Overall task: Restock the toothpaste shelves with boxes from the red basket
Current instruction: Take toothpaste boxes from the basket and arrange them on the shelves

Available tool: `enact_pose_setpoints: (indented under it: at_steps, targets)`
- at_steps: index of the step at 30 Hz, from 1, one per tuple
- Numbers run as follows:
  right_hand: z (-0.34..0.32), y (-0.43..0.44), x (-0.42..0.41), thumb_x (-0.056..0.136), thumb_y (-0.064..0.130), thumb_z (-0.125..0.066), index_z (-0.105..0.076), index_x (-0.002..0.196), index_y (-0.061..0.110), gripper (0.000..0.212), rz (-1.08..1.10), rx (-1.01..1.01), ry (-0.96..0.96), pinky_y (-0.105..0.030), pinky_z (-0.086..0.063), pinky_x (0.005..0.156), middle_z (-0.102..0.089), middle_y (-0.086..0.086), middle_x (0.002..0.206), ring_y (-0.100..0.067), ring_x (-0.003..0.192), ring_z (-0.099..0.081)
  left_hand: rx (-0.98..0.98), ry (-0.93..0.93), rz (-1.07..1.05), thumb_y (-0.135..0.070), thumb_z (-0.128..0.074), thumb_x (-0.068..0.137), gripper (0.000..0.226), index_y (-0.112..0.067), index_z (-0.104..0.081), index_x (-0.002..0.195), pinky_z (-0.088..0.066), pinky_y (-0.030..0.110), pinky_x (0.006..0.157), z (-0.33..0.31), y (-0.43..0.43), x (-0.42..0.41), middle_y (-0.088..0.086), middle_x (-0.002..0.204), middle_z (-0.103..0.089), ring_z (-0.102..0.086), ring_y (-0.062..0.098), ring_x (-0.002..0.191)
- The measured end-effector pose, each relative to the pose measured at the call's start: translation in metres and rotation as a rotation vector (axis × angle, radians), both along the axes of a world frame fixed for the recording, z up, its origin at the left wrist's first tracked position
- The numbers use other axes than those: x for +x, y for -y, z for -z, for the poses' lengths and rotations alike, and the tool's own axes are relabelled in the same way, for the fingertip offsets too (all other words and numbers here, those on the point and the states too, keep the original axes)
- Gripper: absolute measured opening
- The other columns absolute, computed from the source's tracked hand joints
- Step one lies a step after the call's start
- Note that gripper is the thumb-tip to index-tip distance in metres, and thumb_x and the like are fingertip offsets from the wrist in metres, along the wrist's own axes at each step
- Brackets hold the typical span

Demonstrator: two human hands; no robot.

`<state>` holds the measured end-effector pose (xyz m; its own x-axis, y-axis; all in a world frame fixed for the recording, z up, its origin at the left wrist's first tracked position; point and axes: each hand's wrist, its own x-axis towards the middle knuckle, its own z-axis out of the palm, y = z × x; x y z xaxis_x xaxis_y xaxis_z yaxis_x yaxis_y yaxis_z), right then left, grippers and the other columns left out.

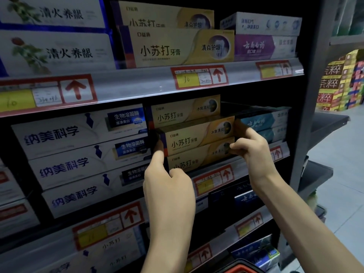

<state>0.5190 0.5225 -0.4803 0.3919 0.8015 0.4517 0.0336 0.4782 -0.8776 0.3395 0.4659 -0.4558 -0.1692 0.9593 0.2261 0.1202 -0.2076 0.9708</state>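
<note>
A gold toothpaste box (195, 137) sits in the middle of a stack of three gold boxes on the middle shelf (214, 175). My left hand (167, 184) pinches its left end with thumb and forefinger. My right hand (250, 148) grips its right end, thumb on top and fingers curled below. Another gold box (183, 113) lies above it and a third (189, 162) below. The red basket (242, 267) shows only as a rim at the bottom edge.
White toothpaste boxes (65, 154) are stacked left of the gold ones, teal boxes (262, 123) to the right. The upper shelf (137, 85) holds white, gold and purple boxes. Price tags with red arrows line the shelf edges. An aisle with stacked yellow cartons (340, 81) lies at right.
</note>
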Motion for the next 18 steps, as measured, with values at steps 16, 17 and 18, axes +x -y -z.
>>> enact_pose_setpoints:
  at_steps: [16, 17, 18]
  targets:
    - [-0.005, 0.011, -0.005, 0.086, -0.004, -0.052, -0.072, 0.105, 0.016, 0.034, 0.027, -0.008, 0.039, -0.035, -0.053, 0.087, -0.076, -0.001, 0.094, -0.022, 0.096, -0.068, -0.005, 0.051, 0.020, 0.009, -0.035, 0.102, 0.066, -0.024, -0.032, 0.160, -0.031, -0.004, 0.043, -0.006, 0.009, -0.002, -0.004, 0.159, -0.042, -0.046, -0.034, 0.055]
    - [-0.005, 0.012, -0.005, 0.086, -0.004, -0.052, -0.072, 0.105, 0.017, 0.034, 0.025, -0.016, 0.043, -0.035, -0.053, 0.089, -0.077, 0.000, 0.094, -0.022, 0.097, -0.068, 0.001, 0.048, 0.015, 0.009, -0.035, 0.102, 0.067, -0.024, -0.032, 0.160, -0.031, -0.004, 0.044, -0.006, 0.009, -0.002, -0.004, 0.160, -0.041, -0.044, -0.036, 0.055]
    - [-0.006, 0.013, -0.005, 0.087, -0.004, -0.052, -0.072, 0.106, 0.018, 0.035, 0.021, -0.023, 0.049, -0.035, -0.053, 0.089, -0.077, 0.000, 0.095, -0.021, 0.098, -0.069, 0.002, 0.046, 0.014, 0.008, -0.035, 0.102, 0.067, -0.025, -0.032, 0.160, -0.031, -0.005, 0.045, -0.005, 0.009, -0.002, -0.005, 0.160, -0.040, -0.043, -0.038, 0.057]
